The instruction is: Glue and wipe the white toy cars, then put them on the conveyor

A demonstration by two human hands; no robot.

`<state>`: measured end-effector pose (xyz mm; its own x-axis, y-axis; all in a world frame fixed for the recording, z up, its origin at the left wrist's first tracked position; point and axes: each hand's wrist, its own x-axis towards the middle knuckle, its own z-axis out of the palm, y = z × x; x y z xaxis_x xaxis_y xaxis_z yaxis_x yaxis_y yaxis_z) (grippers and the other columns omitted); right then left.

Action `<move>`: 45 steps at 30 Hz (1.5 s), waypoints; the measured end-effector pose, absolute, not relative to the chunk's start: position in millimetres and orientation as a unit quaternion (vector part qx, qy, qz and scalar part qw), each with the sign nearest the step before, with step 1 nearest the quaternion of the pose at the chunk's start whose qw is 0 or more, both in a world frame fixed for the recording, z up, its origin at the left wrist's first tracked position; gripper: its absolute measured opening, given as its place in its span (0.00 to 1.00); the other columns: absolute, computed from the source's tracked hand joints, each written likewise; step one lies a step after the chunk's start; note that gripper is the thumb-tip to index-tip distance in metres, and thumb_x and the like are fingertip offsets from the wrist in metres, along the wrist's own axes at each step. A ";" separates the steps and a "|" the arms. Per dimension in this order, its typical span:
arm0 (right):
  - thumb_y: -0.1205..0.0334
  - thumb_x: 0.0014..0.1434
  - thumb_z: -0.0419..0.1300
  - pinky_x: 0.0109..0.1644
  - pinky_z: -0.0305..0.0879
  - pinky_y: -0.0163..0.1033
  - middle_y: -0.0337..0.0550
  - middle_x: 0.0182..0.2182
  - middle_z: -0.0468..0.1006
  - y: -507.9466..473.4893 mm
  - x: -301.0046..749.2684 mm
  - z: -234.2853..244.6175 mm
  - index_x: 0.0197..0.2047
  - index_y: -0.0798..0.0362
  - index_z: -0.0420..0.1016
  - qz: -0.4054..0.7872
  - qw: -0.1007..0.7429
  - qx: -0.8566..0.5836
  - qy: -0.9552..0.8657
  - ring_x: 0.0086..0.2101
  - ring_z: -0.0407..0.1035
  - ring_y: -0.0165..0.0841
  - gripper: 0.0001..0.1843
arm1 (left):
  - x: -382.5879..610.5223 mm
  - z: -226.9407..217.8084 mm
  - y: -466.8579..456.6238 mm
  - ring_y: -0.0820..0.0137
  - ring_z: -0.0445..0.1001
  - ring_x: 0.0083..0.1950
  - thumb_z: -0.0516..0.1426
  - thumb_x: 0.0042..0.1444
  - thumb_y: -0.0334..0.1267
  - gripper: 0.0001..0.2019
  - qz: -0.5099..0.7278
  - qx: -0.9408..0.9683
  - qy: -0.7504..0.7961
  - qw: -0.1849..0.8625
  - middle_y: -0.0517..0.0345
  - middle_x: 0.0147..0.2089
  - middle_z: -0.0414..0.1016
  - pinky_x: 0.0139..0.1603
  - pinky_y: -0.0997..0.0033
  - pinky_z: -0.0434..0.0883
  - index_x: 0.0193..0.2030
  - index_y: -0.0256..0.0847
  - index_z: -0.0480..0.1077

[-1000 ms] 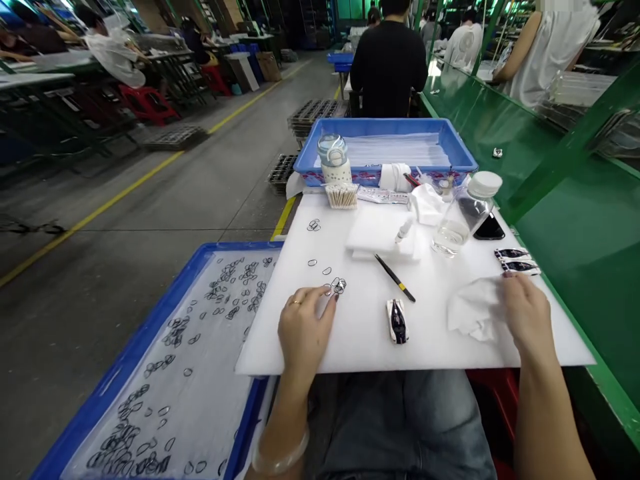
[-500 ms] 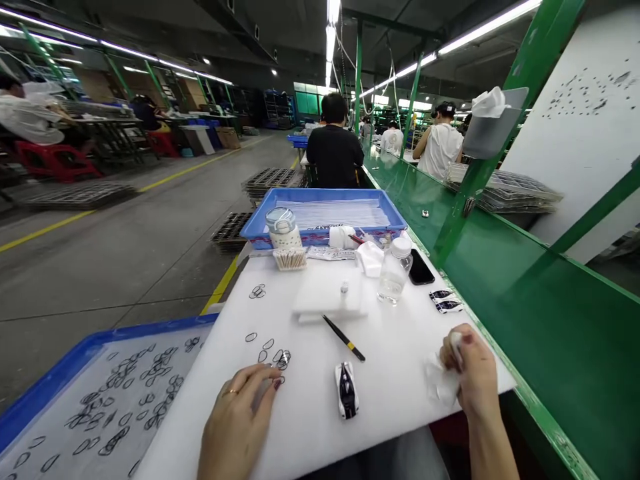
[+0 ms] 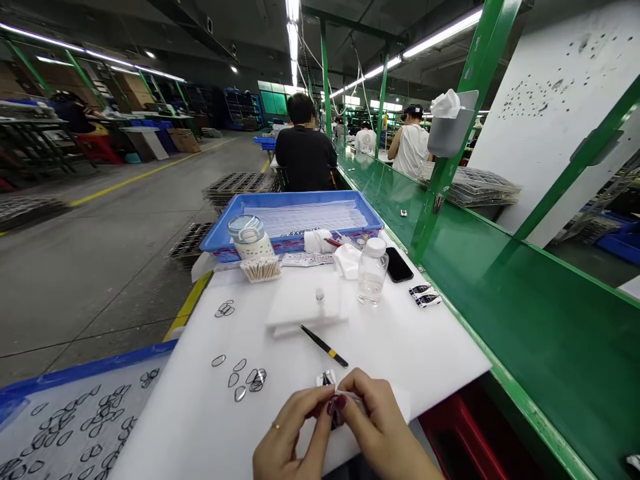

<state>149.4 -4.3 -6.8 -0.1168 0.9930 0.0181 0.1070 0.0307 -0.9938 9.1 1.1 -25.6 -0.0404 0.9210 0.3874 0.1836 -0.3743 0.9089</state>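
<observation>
My two hands meet at the near edge of the white foam board (image 3: pixel 425 347). My left hand (image 3: pixel 295 437) and my right hand (image 3: pixel 383 427) both pinch a small black-and-white toy car (image 3: pixel 327 379), whose tip shows above my fingers. A white cloth (image 3: pixel 400 399) sticks out from under my right hand's fingers. Just left of my hands lie several small clear rings (image 3: pixel 253 380) on the board. A black stick with a yellow band (image 3: pixel 324 347) lies just beyond the car.
Farther back on the board are a white pad (image 3: pixel 300 307), a clear bottle (image 3: pixel 373 272), a phone (image 3: pixel 399 265), cotton swabs (image 3: pixel 260 269), a jar (image 3: pixel 249 237) and two car bodies (image 3: pixel 425 295). A blue tray (image 3: pixel 75 370) of rings sits left, another blue tray (image 3: pixel 295 200) behind. A green belt (image 3: pixel 500 313) runs right; people work ahead.
My view has tilted up. My left hand left the rings and my right hand brought the cloth over; both now grip the toy car, lifted from the board.
</observation>
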 end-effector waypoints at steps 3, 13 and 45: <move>0.35 0.58 0.60 0.26 0.51 0.31 0.35 0.23 0.65 -3.8 145.3 -11.5 0.32 0.52 0.65 0.628 0.484 -0.424 -0.438 0.22 0.55 0.24 0.26 | 11.3 -34.3 -0.2 0.64 0.79 0.41 0.64 0.56 0.40 0.08 0.568 0.543 0.432 0.442 0.53 0.42 0.78 0.40 0.74 0.79 0.43 0.48 0.81; 0.41 0.54 0.68 0.22 0.53 0.28 0.36 0.22 0.71 -2.3 161.5 -13.7 0.34 0.56 0.72 0.667 0.449 -0.421 -0.420 0.19 0.56 0.21 0.24 | 13.3 -44.0 2.1 0.71 0.78 0.37 0.71 0.47 0.43 0.10 0.603 0.322 0.314 0.659 0.53 0.36 0.80 0.40 0.76 0.77 0.35 0.44 0.83; 0.67 0.63 0.58 0.26 0.63 0.34 0.42 0.34 0.78 18.0 175.6 34.7 0.39 0.52 0.78 -0.009 0.346 -0.331 -0.878 0.24 0.67 0.25 0.06 | 3.7 -45.6 4.3 0.73 0.79 0.29 0.76 0.36 0.42 0.14 0.579 0.199 0.306 0.729 0.56 0.28 0.82 0.34 0.78 0.78 0.29 0.41 0.81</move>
<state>175.6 18.0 34.7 -0.5410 0.5751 0.6137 0.5876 0.7805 -0.2135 3.7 4.3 -45.6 0.1428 0.9658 -0.2164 -0.7216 0.2512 0.6451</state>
